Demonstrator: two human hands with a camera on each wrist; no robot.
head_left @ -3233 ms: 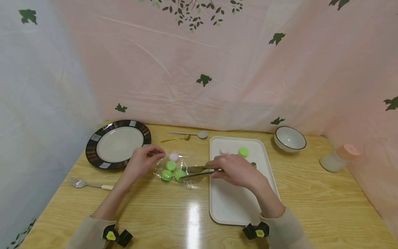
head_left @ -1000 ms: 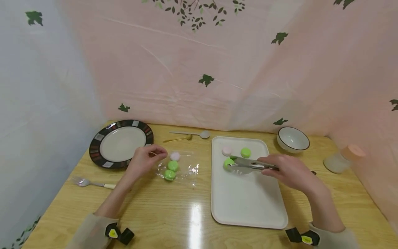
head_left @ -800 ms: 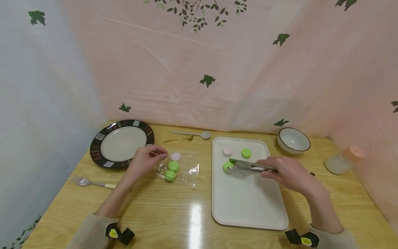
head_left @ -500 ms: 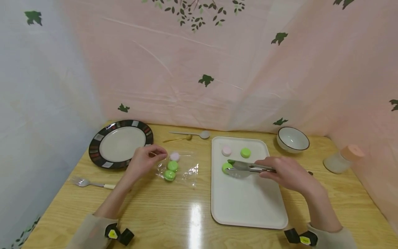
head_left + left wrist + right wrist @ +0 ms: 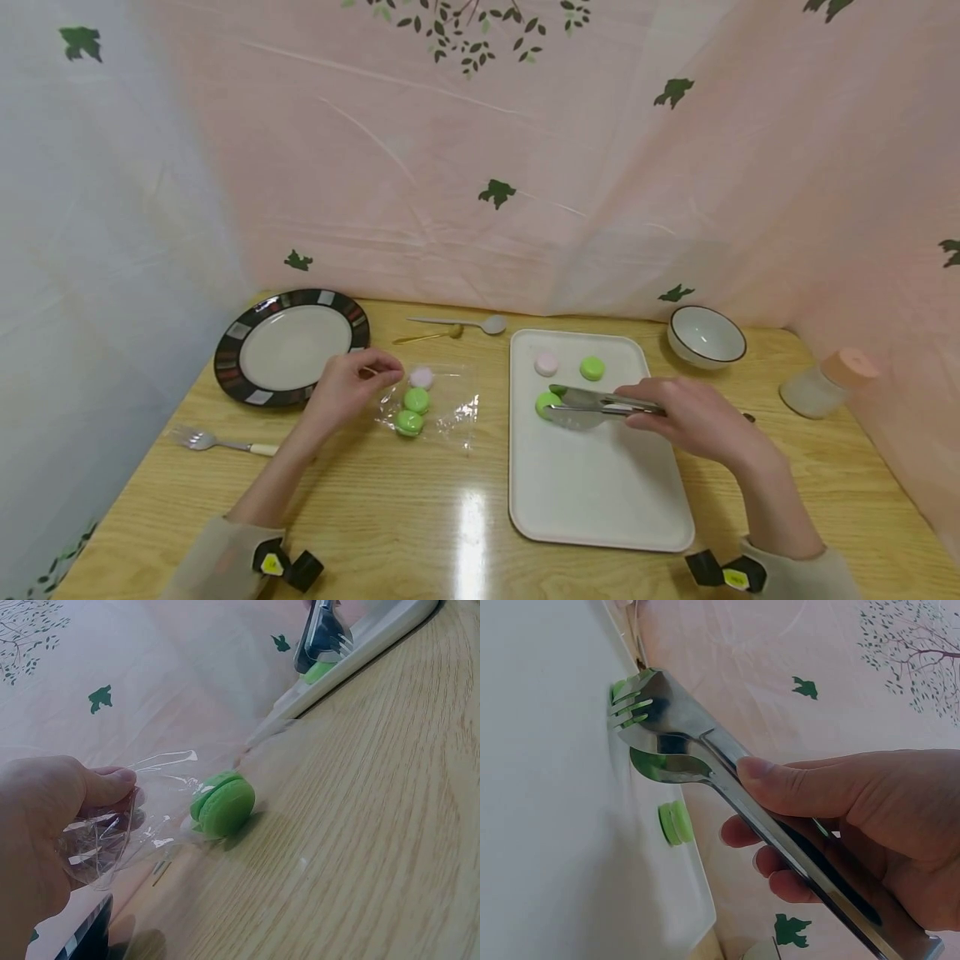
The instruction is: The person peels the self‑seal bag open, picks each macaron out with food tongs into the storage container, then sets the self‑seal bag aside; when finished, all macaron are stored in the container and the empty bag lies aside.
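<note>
My left hand (image 5: 351,385) pinches the edge of a clear plastic bag (image 5: 161,787) lying on the table. Inside the bag are two green macarons (image 5: 409,422) and one pale pink macaron (image 5: 422,377). My right hand (image 5: 693,417) grips metal serving tongs (image 5: 735,787), one end fork-shaped and the other spoon-shaped. The tongs' ends are around a green macaron (image 5: 547,405) on the white tray (image 5: 592,492). Further back on the tray sit a pale pink macaron (image 5: 546,363) and another green macaron (image 5: 592,368).
A dark-rimmed plate (image 5: 228,358) stands at the back left, with a fork (image 5: 217,442) in front of it. A spoon (image 5: 491,324) and a small gold utensil (image 5: 431,336) lie at the back. To the right are a bowl (image 5: 705,337) and a capped jar (image 5: 813,390).
The tongs have carried a green macaron from the bag rightward to the tray. In the last half second hardly anything moves. The left hand stays at the bag throughout.
</note>
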